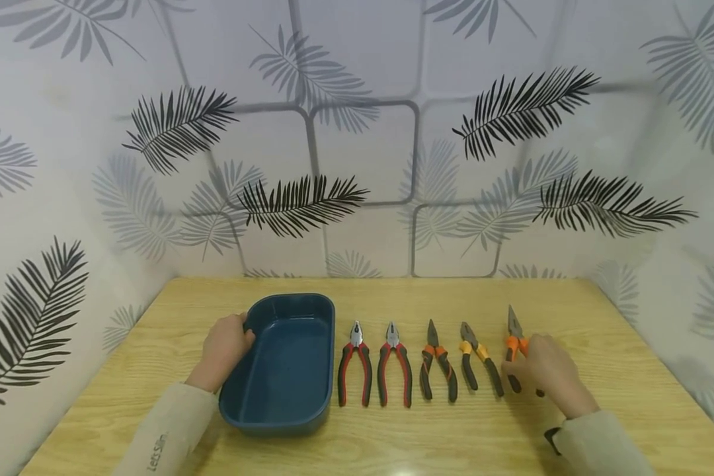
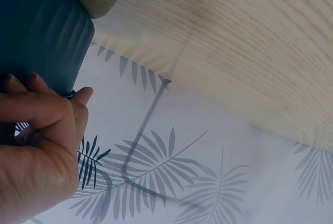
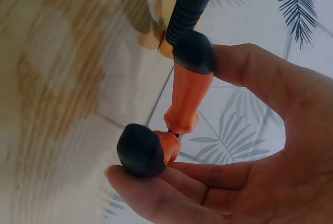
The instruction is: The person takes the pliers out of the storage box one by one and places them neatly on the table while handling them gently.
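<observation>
On the left, a deep blue rectangular dish (image 1: pixel 285 370) sits on the table, and my left hand (image 1: pixel 223 350) grips its left rim near the far corner. The left wrist view shows curled fingers (image 2: pixel 62 109) at the dish's edge. At the right end of a row of tools, my right hand (image 1: pixel 550 370) holds long-nose pliers (image 1: pixel 514 325) with orange-and-black handles. In the right wrist view, the thumb (image 3: pixel 242 63) presses one handle and the fingers press the other. The handles are spread apart, and the pliers' nose points away from me.
Between dish and right hand lie two red-and-black combination pliers (image 1: pixel 346 367) (image 1: pixel 391 336), orange-and-black long-nose pliers (image 1: pixel 432 336) and yellow-and-black pliers (image 1: pixel 482 352), side by side on the wooden table (image 1: pixel 416 443). A leaf-patterned wall (image 1: pixel 369 152) stands behind the table.
</observation>
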Action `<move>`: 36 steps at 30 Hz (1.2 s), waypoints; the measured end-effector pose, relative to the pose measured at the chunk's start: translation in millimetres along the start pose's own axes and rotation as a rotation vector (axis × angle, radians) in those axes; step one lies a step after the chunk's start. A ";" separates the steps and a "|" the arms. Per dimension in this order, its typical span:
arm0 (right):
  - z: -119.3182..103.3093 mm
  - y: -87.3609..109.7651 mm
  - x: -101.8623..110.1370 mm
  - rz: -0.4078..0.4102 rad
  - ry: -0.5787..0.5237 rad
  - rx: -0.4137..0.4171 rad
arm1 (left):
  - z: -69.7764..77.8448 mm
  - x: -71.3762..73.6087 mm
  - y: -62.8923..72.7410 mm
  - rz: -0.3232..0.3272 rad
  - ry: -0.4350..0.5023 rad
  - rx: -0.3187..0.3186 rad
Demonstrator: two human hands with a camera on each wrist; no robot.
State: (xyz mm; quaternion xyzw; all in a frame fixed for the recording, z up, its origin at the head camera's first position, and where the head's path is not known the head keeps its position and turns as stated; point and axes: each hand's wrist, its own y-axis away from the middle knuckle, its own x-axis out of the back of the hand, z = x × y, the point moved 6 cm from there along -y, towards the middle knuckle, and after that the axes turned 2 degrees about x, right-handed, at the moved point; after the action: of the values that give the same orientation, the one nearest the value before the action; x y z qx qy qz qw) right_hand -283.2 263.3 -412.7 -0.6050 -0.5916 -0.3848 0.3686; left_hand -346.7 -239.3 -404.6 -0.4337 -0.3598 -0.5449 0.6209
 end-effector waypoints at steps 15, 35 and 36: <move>9.6 -3.6 -5.6 -0.093 0.010 -0.015 | 7.5 0.2 2.5 -0.002 0.000 -0.004; 2.3 -7.1 -12.3 -0.102 0.090 -0.013 | 4.3 0.9 1.4 0.005 -0.035 0.026; 2.4 -7.1 -13.6 -0.106 0.095 -0.022 | 3.8 1.0 1.7 0.003 -0.043 0.035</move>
State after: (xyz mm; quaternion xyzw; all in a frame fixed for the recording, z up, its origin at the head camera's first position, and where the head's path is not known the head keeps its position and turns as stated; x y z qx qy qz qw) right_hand -290.3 259.8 -426.1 -0.5581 -0.6004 -0.4385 0.3686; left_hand -344.8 -236.1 -402.5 -0.4349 -0.3820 -0.5283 0.6212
